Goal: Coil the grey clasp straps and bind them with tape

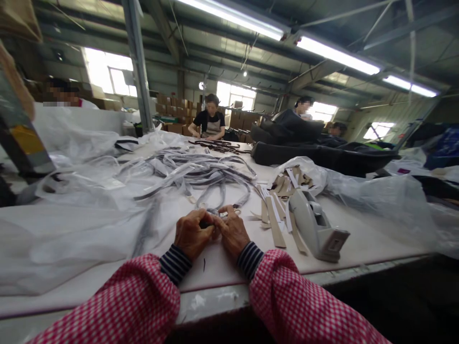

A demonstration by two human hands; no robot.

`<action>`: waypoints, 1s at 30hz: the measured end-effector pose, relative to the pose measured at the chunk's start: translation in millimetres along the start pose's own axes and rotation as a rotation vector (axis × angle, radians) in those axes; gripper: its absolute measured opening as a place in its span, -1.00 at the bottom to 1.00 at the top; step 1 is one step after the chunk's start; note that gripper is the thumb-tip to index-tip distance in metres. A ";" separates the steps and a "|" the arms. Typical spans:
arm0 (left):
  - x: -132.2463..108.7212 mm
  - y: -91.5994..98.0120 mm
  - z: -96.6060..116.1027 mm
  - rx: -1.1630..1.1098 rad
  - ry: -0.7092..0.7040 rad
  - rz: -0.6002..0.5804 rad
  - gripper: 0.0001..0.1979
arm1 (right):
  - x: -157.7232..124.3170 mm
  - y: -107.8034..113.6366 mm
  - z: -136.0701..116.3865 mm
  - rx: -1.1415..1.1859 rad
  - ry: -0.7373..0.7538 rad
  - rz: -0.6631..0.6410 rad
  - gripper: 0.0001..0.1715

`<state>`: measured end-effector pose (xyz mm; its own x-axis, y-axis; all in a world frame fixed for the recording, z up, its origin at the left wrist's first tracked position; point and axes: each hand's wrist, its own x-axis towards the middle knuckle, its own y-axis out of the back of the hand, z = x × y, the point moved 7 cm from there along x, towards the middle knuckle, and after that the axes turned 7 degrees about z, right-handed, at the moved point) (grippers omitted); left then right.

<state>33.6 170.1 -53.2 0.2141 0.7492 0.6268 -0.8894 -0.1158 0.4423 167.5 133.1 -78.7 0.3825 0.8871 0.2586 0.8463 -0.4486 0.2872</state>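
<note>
My left hand point(191, 234) and my right hand point(233, 231) rest close together on the white table point(107, 282), fingers pinched around the near end of a grey strap point(211, 212). That strap runs back into a tangled pile of grey straps point(190, 169) in the middle of the table. Both arms wear red-and-white checked sleeves with striped cuffs. What exactly sits between the fingertips is too small to make out.
A grey tape dispenser point(317, 224) stands right of my hands, with tan and white paper strips point(276, 215) beside it. Clear plastic bags point(376, 191) lie left and right. Dark fabric point(322, 155) is piled further back. Other people sit at the far end.
</note>
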 end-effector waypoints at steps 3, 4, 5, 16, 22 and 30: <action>0.0 -1.9 -1.6 -0.081 0.062 -0.023 -0.92 | 1.2 0.9 5.5 0.183 -0.098 -0.067 -0.58; 0.3 -2.0 -3.0 -0.118 0.096 -0.027 -0.90 | 1.4 1.6 7.2 0.243 -0.128 -0.078 -0.53; 0.9 -2.0 -4.8 -0.164 0.137 -0.028 -0.88 | 1.6 2.7 8.7 0.299 -0.150 -0.078 -0.49; 10.6 -1.6 -26.2 -0.761 0.601 0.042 -0.70 | 0.1 2.2 11.9 0.490 -0.184 -0.163 -0.14; 15.5 -1.1 -27.1 -0.779 0.651 0.004 -0.67 | 1.8 25.2 13.2 0.360 -0.057 0.086 -0.43; 16.2 -2.5 -15.5 -0.763 0.508 -0.084 -0.82 | -21.4 47.1 -60.3 -0.322 0.660 0.104 -0.65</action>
<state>33.0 192.6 -54.1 0.2478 0.9528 0.1752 -0.9428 0.2788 -0.1829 176.8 86.5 -15.0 0.0662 0.6336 0.7708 0.6286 -0.6264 0.4610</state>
